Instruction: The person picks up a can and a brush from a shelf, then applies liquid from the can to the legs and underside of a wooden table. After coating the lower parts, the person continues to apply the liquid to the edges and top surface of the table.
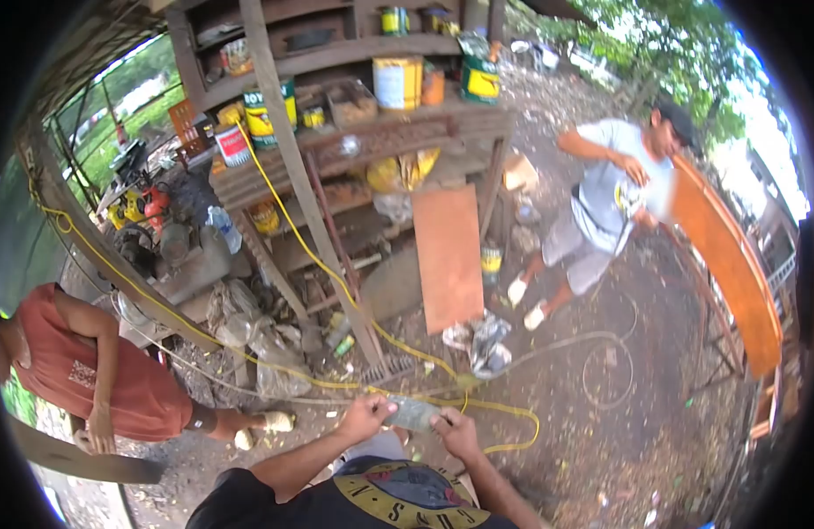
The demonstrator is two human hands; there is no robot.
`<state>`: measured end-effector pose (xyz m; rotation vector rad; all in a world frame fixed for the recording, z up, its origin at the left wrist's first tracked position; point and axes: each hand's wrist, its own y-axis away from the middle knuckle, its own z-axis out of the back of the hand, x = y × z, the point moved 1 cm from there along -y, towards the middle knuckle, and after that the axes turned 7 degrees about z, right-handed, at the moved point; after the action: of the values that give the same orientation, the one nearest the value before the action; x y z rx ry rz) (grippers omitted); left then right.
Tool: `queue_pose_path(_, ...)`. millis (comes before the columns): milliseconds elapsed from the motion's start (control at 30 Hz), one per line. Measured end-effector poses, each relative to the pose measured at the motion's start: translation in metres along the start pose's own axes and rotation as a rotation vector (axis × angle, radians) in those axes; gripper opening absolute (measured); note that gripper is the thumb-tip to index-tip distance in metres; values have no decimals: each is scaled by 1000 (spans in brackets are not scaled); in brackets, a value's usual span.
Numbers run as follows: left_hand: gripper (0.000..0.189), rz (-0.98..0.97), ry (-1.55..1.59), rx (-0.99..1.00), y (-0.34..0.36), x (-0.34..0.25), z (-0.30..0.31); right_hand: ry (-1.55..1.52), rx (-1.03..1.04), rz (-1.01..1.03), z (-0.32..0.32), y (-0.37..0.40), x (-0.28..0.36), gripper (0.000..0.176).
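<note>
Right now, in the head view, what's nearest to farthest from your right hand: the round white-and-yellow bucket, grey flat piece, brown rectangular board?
1. Grey flat piece, held in the right hand.
2. Brown rectangular board, straight ahead.
3. White-and-yellow bucket, beyond, higher, slightly left.

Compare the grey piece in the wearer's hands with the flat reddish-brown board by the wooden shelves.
Colour: the grey piece is dull grey-green, while the reddish-brown board is a warm, even tone.
Size: the grey piece is far smaller than the board.
Support: the left hand and right hand hold the grey piece; the board stands, seemingly leaning, at the wooden shelves.
Shared: both look roughly rectangular.
</note>
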<state>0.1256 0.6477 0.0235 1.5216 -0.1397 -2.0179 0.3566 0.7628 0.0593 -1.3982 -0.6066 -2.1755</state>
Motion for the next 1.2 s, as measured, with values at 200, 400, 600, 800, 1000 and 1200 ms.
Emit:
queue_pose_path(200, 23, -14, 452, -93, -92, -44, 20, 53, -27, 234, 6, -128, -7, 21)
queue_pose_path(400, 34, -54, 561, -83, -141, -87, 85, -216, -121, 140, 39, -234, 35, 15)
queue_pose_path(600, 28, -3, 536, -397, -156, -32, 120, -496, -413, 61, 87, -353, 86, 7)
queue_pose_path(800, 46, 27, 212, -482, -160, 35, 120, -646, -533, 301, 127, -515, 113, 2)
queue_pose_path(1000, 44, 165, 306, -706, -234, -32, 108, -806, -479, 369, 165, -686, 150, 7)
queue_pose_path(1200, 44, 228, 59, -700, -332, -132, 103, -887, -372, 402, 192, -834, 166, 8)
